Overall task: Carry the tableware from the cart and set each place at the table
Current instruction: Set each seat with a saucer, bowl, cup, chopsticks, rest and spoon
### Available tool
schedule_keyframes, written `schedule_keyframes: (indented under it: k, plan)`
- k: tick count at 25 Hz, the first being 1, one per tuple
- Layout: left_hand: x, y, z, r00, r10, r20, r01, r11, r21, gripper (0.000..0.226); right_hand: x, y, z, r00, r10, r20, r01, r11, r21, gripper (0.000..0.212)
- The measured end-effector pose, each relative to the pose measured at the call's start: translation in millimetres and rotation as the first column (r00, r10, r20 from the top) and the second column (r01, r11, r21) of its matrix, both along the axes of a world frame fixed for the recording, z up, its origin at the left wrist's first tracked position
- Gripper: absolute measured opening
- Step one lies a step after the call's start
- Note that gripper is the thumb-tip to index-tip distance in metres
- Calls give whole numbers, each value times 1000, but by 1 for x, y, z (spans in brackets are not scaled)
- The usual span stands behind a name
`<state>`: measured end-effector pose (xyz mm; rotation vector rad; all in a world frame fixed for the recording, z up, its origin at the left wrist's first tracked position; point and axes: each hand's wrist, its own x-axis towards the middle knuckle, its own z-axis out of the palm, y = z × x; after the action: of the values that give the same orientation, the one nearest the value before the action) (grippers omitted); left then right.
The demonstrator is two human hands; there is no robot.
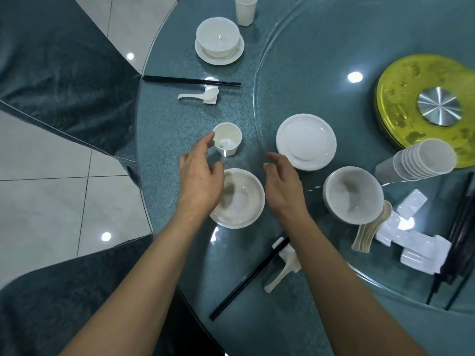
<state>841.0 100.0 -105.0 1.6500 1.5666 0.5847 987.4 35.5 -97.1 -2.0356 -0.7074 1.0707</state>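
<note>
Loosely spread, left hand [199, 179], right hand [282, 188] empty.

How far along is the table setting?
Done: far cup, far bowl, far chopsticks and far spoon are laid. In hand: near cup, near bowl, near chopsticks and near spoon are down; left hand and right hand are open, empty. Left: stacked plates, stacked bowls and stacked cups on the glass turntable await other places.

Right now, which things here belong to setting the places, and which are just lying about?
Job: cup, bowl, chopsticks, spoon, stacked plates, spare bowl, stacked cups, spare spoons.
Lying about: yellow disc, chair.
</note>
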Motion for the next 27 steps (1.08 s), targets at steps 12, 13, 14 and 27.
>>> schedule_keyframes:
  k: [12,13,14,27]
  plan:
    - [30,-49,5,970,-220,-108,231,967,105,58,10,-68,-15,959,84,271,-56,992,-109,43]
    - [33,-53,4,959,-251,-134,266,959,103,57,10,-72,-16,942,114,315,-72,987,-144,43]
    - [36,-56,2,946,-283,-161,300,949,96,55,9,-77,-17,923,149,355,-88,979,-184,44]
    - [62,-76,-18,702,-605,-376,636,770,-51,58,-3,-108,-34,779,250,575,-104,956,-275,46]
